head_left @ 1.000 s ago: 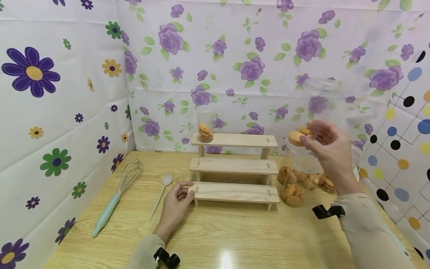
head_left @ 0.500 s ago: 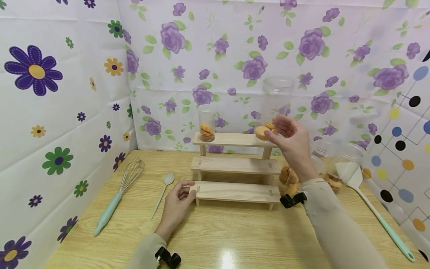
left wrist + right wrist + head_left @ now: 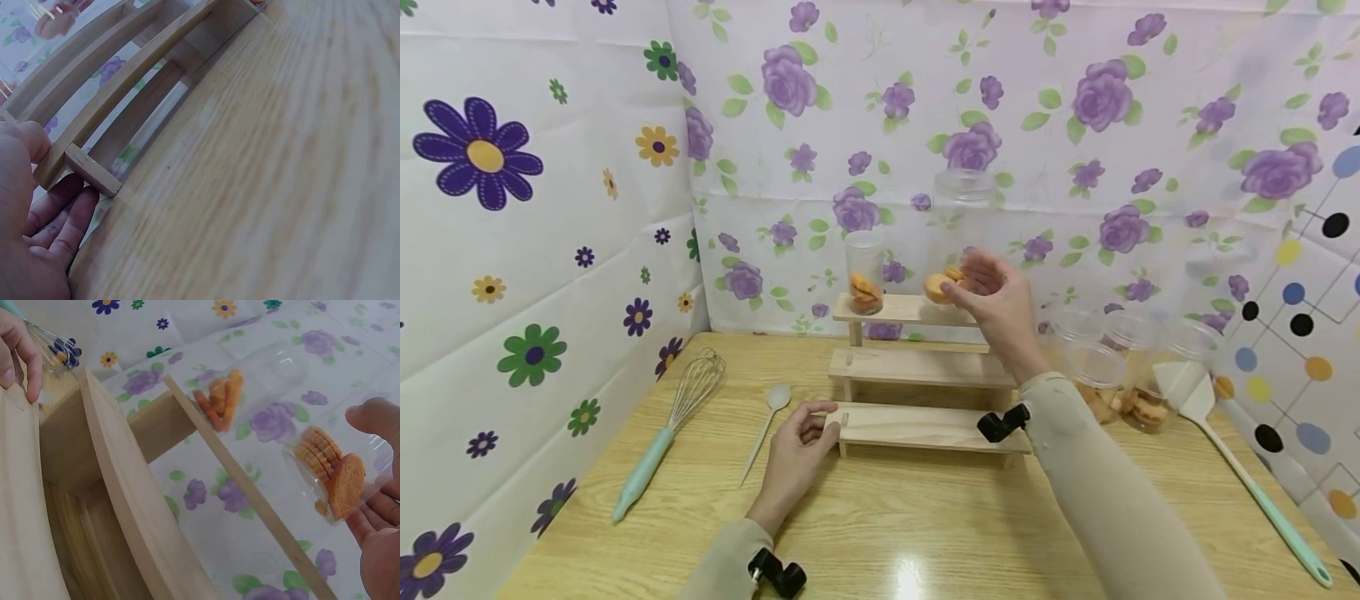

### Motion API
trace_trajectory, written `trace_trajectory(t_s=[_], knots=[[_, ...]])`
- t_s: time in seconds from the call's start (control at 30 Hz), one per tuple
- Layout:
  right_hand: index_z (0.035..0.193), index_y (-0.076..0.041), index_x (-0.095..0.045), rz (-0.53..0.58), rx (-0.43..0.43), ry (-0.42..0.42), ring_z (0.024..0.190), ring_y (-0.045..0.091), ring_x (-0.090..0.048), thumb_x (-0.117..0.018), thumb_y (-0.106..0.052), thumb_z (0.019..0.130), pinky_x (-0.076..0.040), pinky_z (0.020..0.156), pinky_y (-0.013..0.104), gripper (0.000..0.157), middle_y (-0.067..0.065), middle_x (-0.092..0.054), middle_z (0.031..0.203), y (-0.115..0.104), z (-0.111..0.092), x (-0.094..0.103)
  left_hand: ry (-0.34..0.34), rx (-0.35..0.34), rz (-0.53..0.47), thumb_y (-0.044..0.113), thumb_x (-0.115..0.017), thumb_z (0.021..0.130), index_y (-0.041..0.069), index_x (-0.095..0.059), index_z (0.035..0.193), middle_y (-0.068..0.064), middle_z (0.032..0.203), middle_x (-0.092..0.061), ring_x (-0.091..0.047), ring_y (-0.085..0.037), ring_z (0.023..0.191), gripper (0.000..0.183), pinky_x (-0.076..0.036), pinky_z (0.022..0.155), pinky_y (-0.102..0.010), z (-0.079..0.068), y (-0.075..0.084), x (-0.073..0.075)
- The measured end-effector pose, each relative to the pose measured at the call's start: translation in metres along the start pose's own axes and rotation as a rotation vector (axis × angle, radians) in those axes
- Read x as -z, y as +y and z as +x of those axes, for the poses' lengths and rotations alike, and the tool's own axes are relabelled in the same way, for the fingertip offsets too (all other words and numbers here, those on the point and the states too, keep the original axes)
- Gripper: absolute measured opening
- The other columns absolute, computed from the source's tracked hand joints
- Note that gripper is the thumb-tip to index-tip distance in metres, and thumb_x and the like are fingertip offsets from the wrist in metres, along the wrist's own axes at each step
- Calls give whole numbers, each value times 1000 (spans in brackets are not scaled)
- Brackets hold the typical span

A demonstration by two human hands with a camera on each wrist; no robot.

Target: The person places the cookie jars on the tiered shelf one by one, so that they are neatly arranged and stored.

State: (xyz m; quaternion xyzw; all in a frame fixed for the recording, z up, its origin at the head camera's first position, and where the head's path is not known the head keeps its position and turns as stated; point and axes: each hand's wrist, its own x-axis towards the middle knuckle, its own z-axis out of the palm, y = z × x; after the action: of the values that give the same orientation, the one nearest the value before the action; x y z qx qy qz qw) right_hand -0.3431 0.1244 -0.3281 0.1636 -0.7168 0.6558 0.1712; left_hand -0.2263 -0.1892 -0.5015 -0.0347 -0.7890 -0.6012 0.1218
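Note:
My right hand (image 3: pixel 1003 307) grips a tall clear jar (image 3: pixel 964 188) with several orange biscuits (image 3: pixel 937 288) at its bottom. The jar is upright over the top step of the wooden tiered shelf (image 3: pixel 917 364), and the right wrist view shows a gap between its base and the board. At that step's left end stands a narrower clear jar (image 3: pixel 865 250) with orange biscuits in it. My left hand (image 3: pixel 796 450) pinches the left end of the bottom step, thumb above and fingers beneath the board (image 3: pixel 94 119).
Several clear jars of biscuits (image 3: pixel 1146 408) stand to the right of the shelf. Behind them lies a white spatula (image 3: pixel 1247 475) with a mint handle. Left of the shelf lie a spoon (image 3: pixel 767 425) and a whisk (image 3: pixel 662 437). Flowered cloth (image 3: pixel 760 233) hangs behind the table.
My right hand has carried the jar leftward from above the jars on the right to over the top step. The left hand keeps its hold on the bottom step.

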Motion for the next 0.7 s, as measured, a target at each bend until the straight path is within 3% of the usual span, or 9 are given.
trace_trajectory(t_s=[0.27, 0.7], knots=[[150, 1, -61, 6, 17, -25, 140, 31, -63, -92, -20, 96, -49, 121, 40, 66, 26, -63, 150, 12, 5, -22, -9, 1, -10, 20, -77, 108, 23, -75, 135, -6, 107, -78, -74, -19, 100, 27, -58, 91, -25, 0, 0, 0], [155, -3, -58, -64, -41, -83, 151, 32, -55, -89, -26, 99, -43, 127, 41, 67, 22, -59, 158, 20, 5, -35, -12, -2, -27, 20, -77, 108, 20, -75, 134, -6, 106, -78, -74, -18, 98, 26, -58, 89, -24, 0, 0, 1]])
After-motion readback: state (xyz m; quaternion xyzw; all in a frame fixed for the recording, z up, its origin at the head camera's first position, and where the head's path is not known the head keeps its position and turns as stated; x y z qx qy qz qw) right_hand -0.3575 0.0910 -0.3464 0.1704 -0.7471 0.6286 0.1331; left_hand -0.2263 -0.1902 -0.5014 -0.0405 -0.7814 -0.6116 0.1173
